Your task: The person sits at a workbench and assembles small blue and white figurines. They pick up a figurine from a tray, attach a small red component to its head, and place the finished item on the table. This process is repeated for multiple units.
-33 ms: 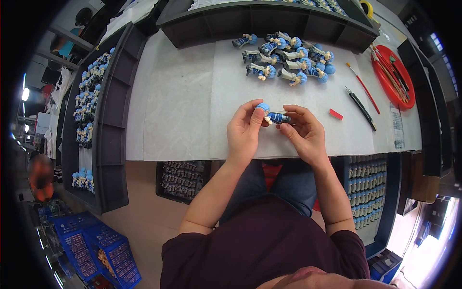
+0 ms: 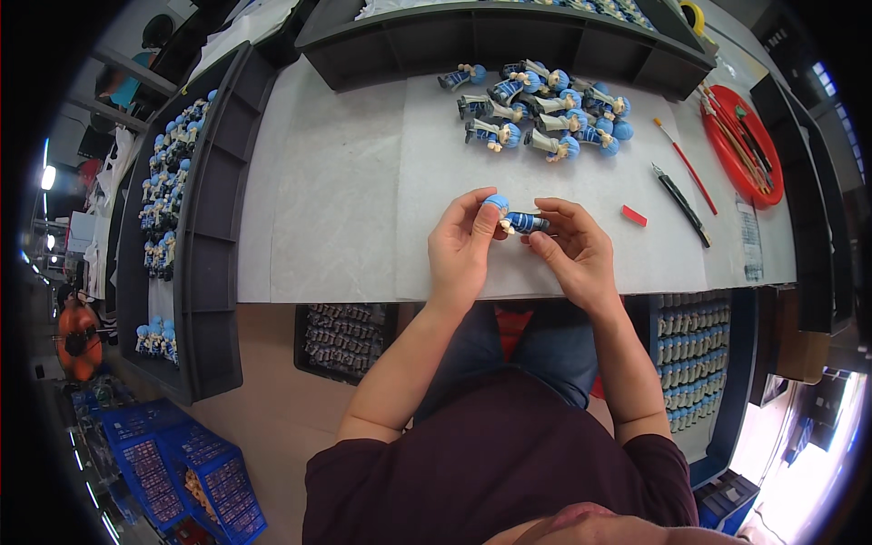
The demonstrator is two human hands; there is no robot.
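Observation:
Between my two hands, just above the near part of the white-covered table [image 2: 327,209], lies a small figurine [image 2: 524,222] with blue hair and a blue-and-white outfit. My left hand [image 2: 463,243] pinches its head between thumb and fingers. At the leg end, my right hand [image 2: 576,250] closes thumb and fingers around the dark feet. The figurine is held sideways, head to the left. Beyond my hands a loose pile of similar figurines [image 2: 561,121] lies on the paper. A small red block [image 2: 634,215] rests right of my right hand.
A black craft knife [image 2: 681,205] and a red brush [image 2: 688,167] lie at the right, near a red dish [image 2: 772,193] of brushes. Dark crates border the table at the back [image 2: 509,50] and left [image 2: 207,227]. Trays of figurines [image 2: 692,363] stand below the table edge.

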